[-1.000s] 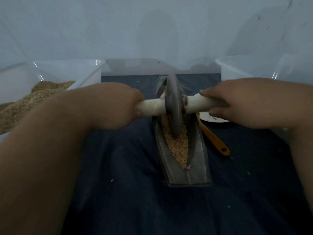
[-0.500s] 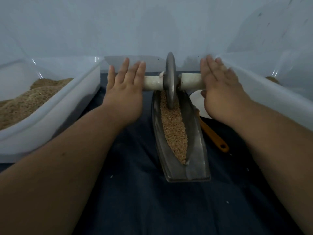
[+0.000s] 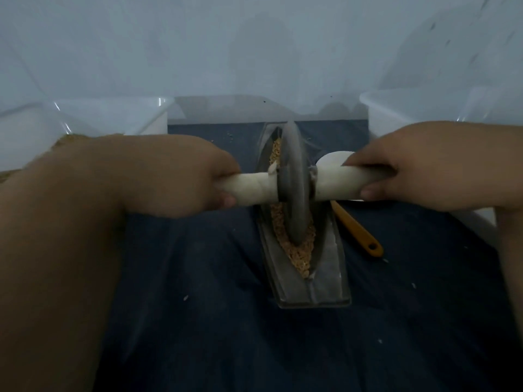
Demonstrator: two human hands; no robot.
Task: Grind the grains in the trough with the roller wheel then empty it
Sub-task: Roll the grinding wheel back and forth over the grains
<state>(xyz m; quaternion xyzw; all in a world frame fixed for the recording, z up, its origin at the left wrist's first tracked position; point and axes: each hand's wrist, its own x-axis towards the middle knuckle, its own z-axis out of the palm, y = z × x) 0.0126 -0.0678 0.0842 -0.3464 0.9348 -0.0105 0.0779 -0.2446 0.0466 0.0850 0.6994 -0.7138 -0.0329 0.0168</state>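
Observation:
A grey boat-shaped trough [image 3: 328,281] lies on dark blue cloth, pointing away from me, with tan grains [image 3: 300,254] along its groove. A grey roller wheel [image 3: 294,185] stands upright in the groove near the middle. Its white axle handle [image 3: 252,189] sticks out on both sides. My left hand [image 3: 175,174] grips the left end of the handle. My right hand [image 3: 418,168] grips the right end, fingers curled over it. The wheel hides part of the grains.
A clear plastic bin [image 3: 119,117] with ground tan meal [image 3: 60,141] stands at the left. A white bin [image 3: 402,108] stands at the right. An orange-handled white spoon [image 3: 359,233] lies right of the trough. Stray grains dot the cloth.
The wheel has rolled back toward me from the trough's far end to its middle. Both hands went from flat palms pressing on the handle to fingers curled round it.

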